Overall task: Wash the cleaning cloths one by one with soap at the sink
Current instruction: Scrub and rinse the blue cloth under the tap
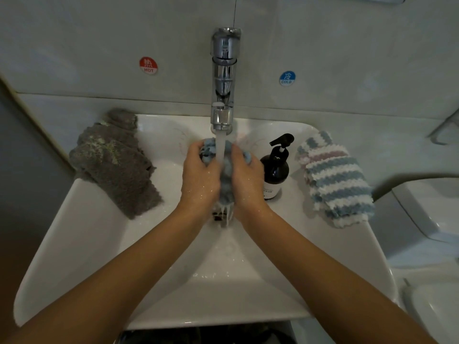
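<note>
A wet light-blue cloth [226, 180] is bunched between both hands over the middle of the white sink [104, 234]. My left hand [198, 175] grips its left side and my right hand [246, 180] grips its right side. Water runs from the chrome tap [222, 78] onto the cloth and drips off its lower end. A grey cloth [116, 160] lies over the sink's left rim. A blue, white and pink striped cloth [335, 180] lies on the right rim. A dark soap pump bottle [275, 170] stands just right of my right hand.
Red HOT [148, 65] and blue COLD [287, 78] stickers are on the wall behind the tap. A white toilet [429, 219] stands to the right of the sink. The sink drain is partly hidden under the cloth.
</note>
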Tool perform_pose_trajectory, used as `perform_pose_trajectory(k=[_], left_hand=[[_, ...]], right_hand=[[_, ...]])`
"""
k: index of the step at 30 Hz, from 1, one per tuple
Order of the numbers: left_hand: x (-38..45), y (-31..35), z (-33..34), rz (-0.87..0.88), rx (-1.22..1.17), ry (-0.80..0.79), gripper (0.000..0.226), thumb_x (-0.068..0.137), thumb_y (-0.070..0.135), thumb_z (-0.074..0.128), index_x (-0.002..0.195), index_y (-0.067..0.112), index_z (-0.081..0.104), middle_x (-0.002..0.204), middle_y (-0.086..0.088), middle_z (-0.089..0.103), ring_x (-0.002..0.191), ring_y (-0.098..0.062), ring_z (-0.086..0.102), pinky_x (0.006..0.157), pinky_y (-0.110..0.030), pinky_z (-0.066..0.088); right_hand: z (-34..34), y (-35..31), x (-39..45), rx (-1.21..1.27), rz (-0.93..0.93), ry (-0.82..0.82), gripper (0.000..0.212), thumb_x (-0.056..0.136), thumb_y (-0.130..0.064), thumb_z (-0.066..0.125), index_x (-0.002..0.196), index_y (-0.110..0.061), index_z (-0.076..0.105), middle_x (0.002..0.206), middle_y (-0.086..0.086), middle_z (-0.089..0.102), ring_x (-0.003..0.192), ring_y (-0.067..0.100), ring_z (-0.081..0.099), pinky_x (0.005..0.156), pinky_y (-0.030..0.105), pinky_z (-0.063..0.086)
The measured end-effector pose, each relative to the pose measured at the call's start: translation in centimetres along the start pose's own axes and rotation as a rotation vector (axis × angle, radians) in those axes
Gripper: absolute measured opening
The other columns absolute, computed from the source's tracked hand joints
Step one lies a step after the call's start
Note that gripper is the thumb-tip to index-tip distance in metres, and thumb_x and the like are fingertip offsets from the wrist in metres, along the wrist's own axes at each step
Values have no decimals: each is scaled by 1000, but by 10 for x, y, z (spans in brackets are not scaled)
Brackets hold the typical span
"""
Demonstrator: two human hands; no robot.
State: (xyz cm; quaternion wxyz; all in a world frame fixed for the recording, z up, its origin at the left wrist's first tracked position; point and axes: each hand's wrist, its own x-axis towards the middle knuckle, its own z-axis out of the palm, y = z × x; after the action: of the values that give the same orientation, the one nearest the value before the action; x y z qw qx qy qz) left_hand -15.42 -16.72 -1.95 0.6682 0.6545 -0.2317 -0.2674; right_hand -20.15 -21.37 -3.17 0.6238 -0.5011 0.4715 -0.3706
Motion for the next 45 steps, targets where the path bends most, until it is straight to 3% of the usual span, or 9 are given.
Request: perform_pose_trajectory(k=[3,9,18,22,30,33,38,41,45], left_hand=[[0,-2,0,0,-38,-47,27,96,10,54,110,33,53,102,7,65,96,-9,65,82,-31,57],[3,-9,-1,151,96,-5,23,100,22,51,120,29,42,98,13,59,90,-3,62,70,-13,52],[6,-13,5,-2,190,81,33,97,42,52,72,23,63,65,5,65,66,-11,67,59,-26,51],[10,-8,3,-84,108,106,38,98,43,50,82,14,68,73,-6,69,68,-14,66,59,-27,51],[4,-5,3,52,3,97,9,102,24,46,98,17,51,82,4,58,68,-4,58,57,-12,46],[8,-1,0,117,-58,108,9,100,11,48,103,19,50,90,7,60,71,9,60,65,-10,49],[8,2,-5,147,-90,128,34,95,-5,44,102,27,51,99,10,62,84,7,63,85,-23,55],[7,3,-6,152,-100,113,40,91,-10,42,101,27,53,98,7,62,82,6,63,81,-22,56],[3,0,-4,139,-100,23,33,82,-13,45,90,17,55,86,2,59,71,0,59,62,-16,49]], right_hand=[[-3,1,3,-14,-54,3,25,98,-40,53,106,-18,62,101,2,69,96,19,67,86,39,57],[-2,5,-5,-116,-272,-112,18,98,-36,54,115,-31,51,94,-15,64,87,-1,64,78,22,56],[9,10,2,-184,-171,-67,35,99,-45,50,81,-19,63,69,-5,63,65,2,62,59,18,47],[10,8,3,-197,-184,-90,30,103,-33,47,93,-13,68,71,-8,61,68,6,62,58,15,46],[2,-3,-5,-90,-136,-89,10,100,-28,53,109,-24,52,91,-11,60,81,4,61,65,13,51],[6,1,-6,-53,-46,-134,28,92,-42,60,114,-25,54,102,-5,64,97,15,65,84,37,58],[7,1,-14,-28,57,-241,52,90,-61,54,134,-33,48,121,-2,64,97,15,66,59,25,59],[7,-2,-11,-49,25,-205,63,75,-76,54,127,-42,49,116,-6,67,99,20,67,66,39,61],[2,-6,-8,-35,-73,-144,47,77,-72,58,111,-41,57,103,-9,70,93,13,67,64,29,48]])
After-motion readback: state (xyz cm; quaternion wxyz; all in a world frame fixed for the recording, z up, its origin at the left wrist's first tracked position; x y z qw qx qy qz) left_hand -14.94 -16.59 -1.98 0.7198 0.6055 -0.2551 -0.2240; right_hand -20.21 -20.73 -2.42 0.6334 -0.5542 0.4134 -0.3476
